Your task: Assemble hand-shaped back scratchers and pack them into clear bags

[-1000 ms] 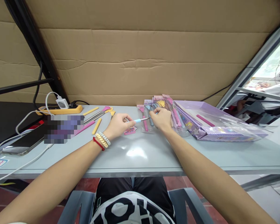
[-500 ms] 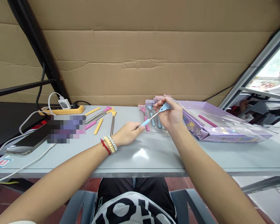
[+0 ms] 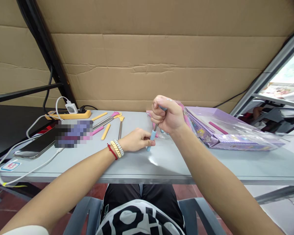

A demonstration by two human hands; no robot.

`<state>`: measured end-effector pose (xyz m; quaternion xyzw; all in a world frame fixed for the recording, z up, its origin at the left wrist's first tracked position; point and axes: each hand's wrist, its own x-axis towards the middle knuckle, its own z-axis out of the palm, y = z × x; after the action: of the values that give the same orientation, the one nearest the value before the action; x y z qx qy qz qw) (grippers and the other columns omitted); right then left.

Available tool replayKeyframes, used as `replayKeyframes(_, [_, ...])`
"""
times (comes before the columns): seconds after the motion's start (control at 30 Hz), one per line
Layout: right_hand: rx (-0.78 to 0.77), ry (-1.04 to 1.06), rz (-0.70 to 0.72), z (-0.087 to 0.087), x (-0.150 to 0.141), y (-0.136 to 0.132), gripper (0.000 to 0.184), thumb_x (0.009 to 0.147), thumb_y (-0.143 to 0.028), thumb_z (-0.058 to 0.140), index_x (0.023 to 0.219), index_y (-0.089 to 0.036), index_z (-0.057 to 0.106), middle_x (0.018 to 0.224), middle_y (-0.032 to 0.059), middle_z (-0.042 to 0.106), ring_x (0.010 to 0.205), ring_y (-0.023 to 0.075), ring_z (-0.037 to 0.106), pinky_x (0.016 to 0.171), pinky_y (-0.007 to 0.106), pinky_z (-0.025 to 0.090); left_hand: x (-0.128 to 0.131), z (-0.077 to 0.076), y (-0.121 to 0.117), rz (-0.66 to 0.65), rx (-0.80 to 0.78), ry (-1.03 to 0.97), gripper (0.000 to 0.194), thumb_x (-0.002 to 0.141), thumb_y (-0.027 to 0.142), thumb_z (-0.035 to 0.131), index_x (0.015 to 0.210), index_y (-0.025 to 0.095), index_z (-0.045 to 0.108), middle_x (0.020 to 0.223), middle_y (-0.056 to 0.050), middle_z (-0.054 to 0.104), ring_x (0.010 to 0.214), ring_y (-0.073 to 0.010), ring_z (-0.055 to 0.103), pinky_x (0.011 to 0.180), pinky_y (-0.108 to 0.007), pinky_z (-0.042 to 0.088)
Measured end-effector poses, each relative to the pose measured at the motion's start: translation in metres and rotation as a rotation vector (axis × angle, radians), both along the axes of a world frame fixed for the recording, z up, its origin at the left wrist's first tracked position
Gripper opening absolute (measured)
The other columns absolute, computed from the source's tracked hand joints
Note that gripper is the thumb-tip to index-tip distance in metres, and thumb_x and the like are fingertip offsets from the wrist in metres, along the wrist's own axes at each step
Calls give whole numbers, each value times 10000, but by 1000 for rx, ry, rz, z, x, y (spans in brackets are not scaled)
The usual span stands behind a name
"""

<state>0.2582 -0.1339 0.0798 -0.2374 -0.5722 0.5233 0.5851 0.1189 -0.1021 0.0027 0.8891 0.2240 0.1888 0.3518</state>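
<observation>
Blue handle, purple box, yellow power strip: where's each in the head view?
Blue handle (image 3: 153, 134): head view, upper part of the grip.
Purple box (image 3: 243, 145): head view, front wall.
Yellow power strip (image 3: 86, 114): head view, right-hand end.

On my tabletop (image 3: 171, 163), a yellow power strip (image 3: 81, 114) lies toward the far left corner, with a white charger (image 3: 72, 108) and a black plug (image 3: 82, 108) fitted. A dark-screened phone (image 3: 38, 145) lies toward the left end. A sticker (image 3: 11, 166) is fixed toward the near left corner. White cable (image 3: 42, 167) loops beside the phone. A cardboard panel (image 3: 147, 71) stands behind the far edge. My gray chair (image 3: 84, 210) is at the near edge.
</observation>
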Motion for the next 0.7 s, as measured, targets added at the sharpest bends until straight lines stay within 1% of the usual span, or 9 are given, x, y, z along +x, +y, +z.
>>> replayKeyframes(0.1, [16, -6, -37, -2, -12, 2, 514, 635, -444, 764, 575, -200, 315, 458, -116, 179, 359, 7, 120, 348, 167, 102, -3, -1, 3, 27, 7, 0, 357, 799, 458, 574, 656, 133, 611, 562, 6, 519, 548, -103, 427, 527, -225, 314])
replayKeyframes(0.17, [26, -23, -72, -3, -18, 3, 547, 640, -460, 774, 576, -204, 296, 470, -111, 181, 360, 7, 126, 345, 171, 100, -4, -2, 5, 34, 5, -16, 350, 775, 460, 603, 642, 137, 619, 544, 4, 524, 537, -108, 436, 522, -225, 328])
replayKeyframes(0.27, [27, -31, -116, -4, -21, 7, 559, 649, -468, 774, 581, -208, 284, 476, -106, 178, 361, 9, 127, 340, 177, 94, -4, -3, 7, 32, -10, -26, 343, 770, 454, 607, 646, 135, 628, 541, -1, 537, 535, -110, 443, 518, -223, 341])
replayKeyframes(0.43, [4, 10, -187, -7, -18, 12, 571, 662, -469, 767, 587, -212, 262, 476, -106, 159, 363, 13, 121, 336, 181, 85, -1, -2, 6, 10, -39, 8, 355, 808, 443, 549, 680, 122, 626, 603, -14, 570, 543, -104, 441, 522, -223, 349])
replayKeyframes(0.57, [17, 28, -211, -11, -19, 7, 566, 655, -479, 769, 584, -213, 275, 478, -101, 166, 364, 16, 126, 335, 185, 87, -1, -2, 5, 17, 0, 4, 336, 789, 435, 578, 663, 128, 631, 560, -3, 540, 546, -108, 441, 520, -220, 344])
replayKeyframes(0.7, [24, 9, -200, -14, -25, 1, 534, 670, -487, 756, 588, -210, 307, 482, -96, 184, 362, 17, 140, 333, 189, 90, -4, -3, 8, 18, 27, 0, 317, 767, 438, 607, 678, 137, 652, 534, 12, 513, 535, -107, 441, 517, -216, 343])
